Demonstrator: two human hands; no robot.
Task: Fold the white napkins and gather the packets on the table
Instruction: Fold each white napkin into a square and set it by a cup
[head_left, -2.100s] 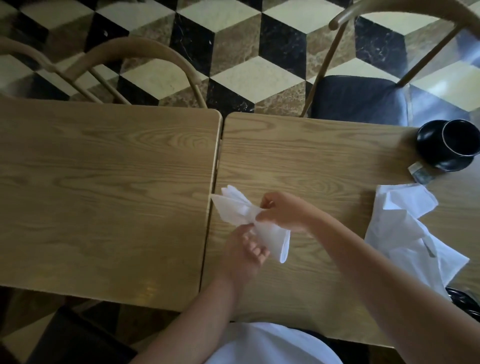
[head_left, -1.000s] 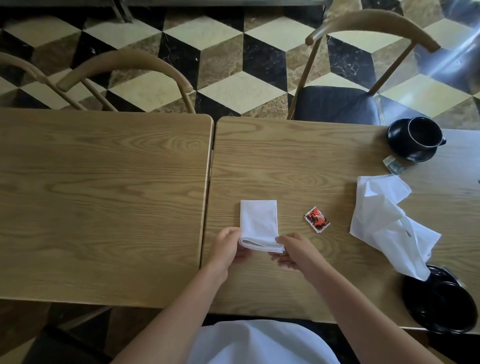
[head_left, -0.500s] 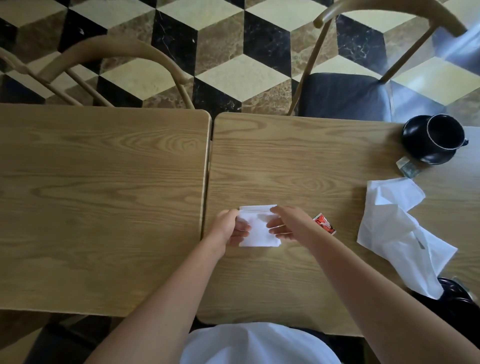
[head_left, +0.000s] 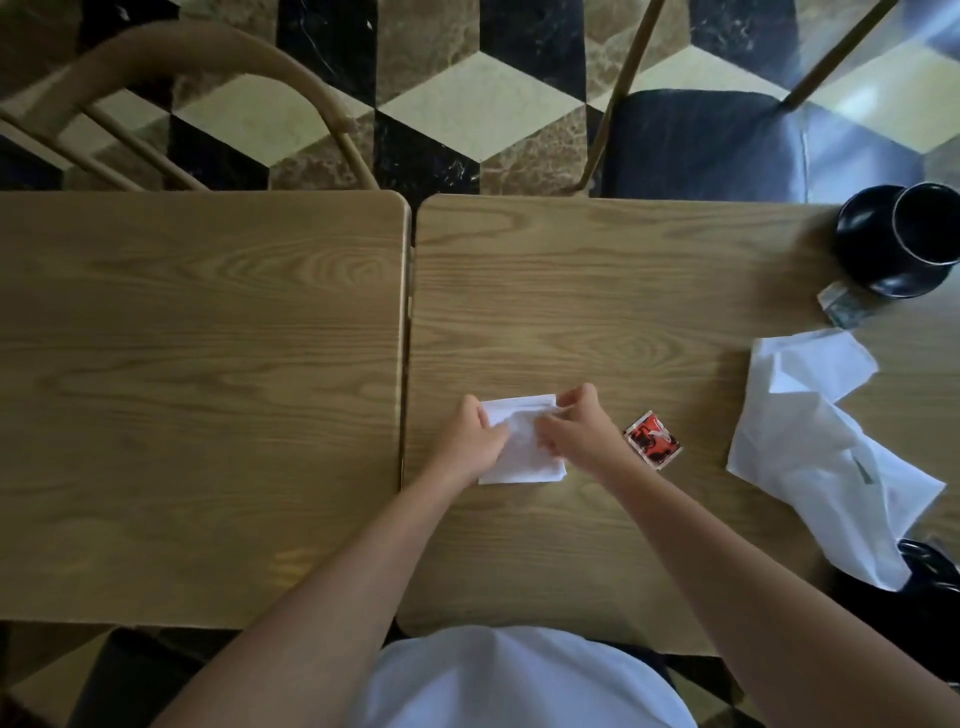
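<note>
While both hands are down on it, the folded white napkin (head_left: 524, 457) looks like a small, fairly neat rectangle lying flat on the right-hand wooden table (head_left: 623, 291), not far from the seam where it butts up against the left-hand table (head_left: 208, 364). Left hand (head_left: 470, 441) comes in from below with the forearm stretched out, fingers curled and pressing on the napkin's left side. Right hand (head_left: 576, 428) is over the right side, fingers bent, seemingly pinching the top right corner between thumb and fingertips, though it's a bit blurry so I can't tell how tight that pinch is. Neither hand is lifting it, the napkin sits on the wood.

Just right of the right wrist there's a small red and black packet (head_left: 653, 440) flat on the table, not touching anything. Further right, a crumpled unfolded white napkin (head_left: 821, 457) sprawls toward the table edge, its lower corner overlapping some dark dishware (head_left: 930, 571). Up in the far right corner sits a black cup on a saucer (head_left: 898, 239), with a small greyish packet (head_left: 844, 309) right next to the saucer.
</note>
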